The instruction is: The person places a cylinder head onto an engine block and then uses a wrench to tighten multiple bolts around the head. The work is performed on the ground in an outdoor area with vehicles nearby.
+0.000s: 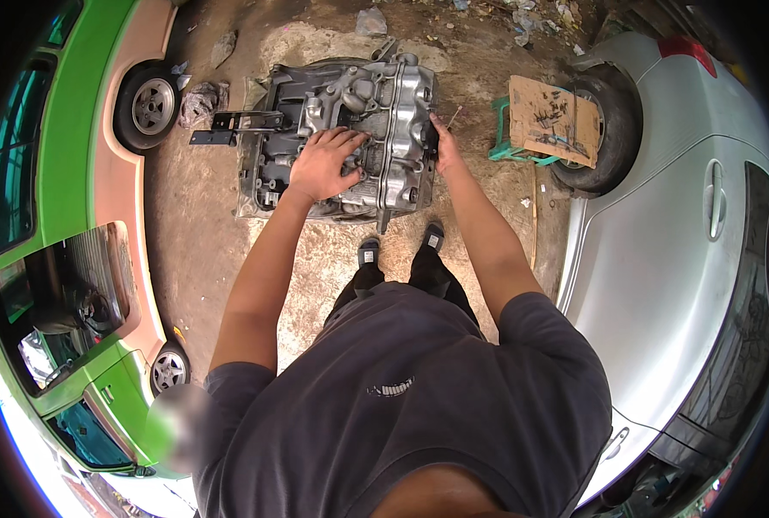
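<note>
Your left hand (326,164) lies with fingers spread on top of the bulky grey cast-metal engine (374,121); your right hand (445,148) is at its right side, fingertips hidden, so whether it grips cannot be told. The engine sits between a green-and-pink van (65,155) and a silver car (652,250), left of a green plastic stool (505,154) topped with brown cardboard (524,99).
</note>
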{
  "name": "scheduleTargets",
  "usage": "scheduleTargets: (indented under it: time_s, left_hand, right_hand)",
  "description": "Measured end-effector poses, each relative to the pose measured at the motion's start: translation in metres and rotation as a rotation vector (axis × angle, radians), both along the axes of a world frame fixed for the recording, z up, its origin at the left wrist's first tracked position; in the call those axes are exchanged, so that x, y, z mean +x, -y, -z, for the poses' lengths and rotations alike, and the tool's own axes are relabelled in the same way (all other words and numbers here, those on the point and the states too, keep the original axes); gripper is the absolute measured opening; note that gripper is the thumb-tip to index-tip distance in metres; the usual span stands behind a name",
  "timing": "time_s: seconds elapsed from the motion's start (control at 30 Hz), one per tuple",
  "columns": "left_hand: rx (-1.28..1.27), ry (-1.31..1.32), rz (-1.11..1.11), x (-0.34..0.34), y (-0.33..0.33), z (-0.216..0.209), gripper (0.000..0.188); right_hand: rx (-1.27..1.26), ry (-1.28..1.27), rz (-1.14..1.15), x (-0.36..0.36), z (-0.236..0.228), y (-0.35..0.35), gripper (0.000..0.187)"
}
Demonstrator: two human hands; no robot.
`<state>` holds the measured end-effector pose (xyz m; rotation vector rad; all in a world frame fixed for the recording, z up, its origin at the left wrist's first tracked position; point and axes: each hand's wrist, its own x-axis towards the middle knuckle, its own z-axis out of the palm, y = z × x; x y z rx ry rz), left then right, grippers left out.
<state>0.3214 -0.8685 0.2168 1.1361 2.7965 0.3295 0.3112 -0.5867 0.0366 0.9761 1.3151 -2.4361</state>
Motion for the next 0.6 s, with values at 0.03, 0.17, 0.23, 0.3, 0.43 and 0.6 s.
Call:
scheduleTargets:
  time_s: [0.03, 0.17, 0.23, 0.3, 0.43, 0.6]
  left_hand:
    - [-0.006, -0.003, 0.001, 0.001, 0.000, 0.000, 0.068]
    - [0.013, -0.007, 0.006, -0.001, -0.002, -0.002, 0.068]
    - [0.003, -0.007, 0.004, -0.002, -0.002, -0.003, 0.069]
    - [-0.003, -0.001, 0.003, -0.001, -0.003, -0.002, 0.069]
    - [-0.030, 0.014, -0.013, -0.001, -0.003, -0.001, 0.068]
    - [-0.068, 0.010, -0.026, 0.001, -0.004, 0.000, 0.069]
  right_hand:
    - [0.003, -0.029, -0.002, 0.001, 0.002, -0.001, 0.105]
    - [0.044, 0.079, 0.013, -0.005, 0.005, -0.001, 0.104]
    - [0.014, -0.016, -0.045, -0.007, 0.005, 0.000, 0.107]
    - [0.040, -0.016, -0.023, -0.008, 0.007, 0.002, 0.094]
    - [0.034, 0.033, -0.100, -0.019, 0.009, -0.003, 0.107]
    - [0.028, 0.090, -0.182, -0.021, 0.004, -0.006, 0.111]
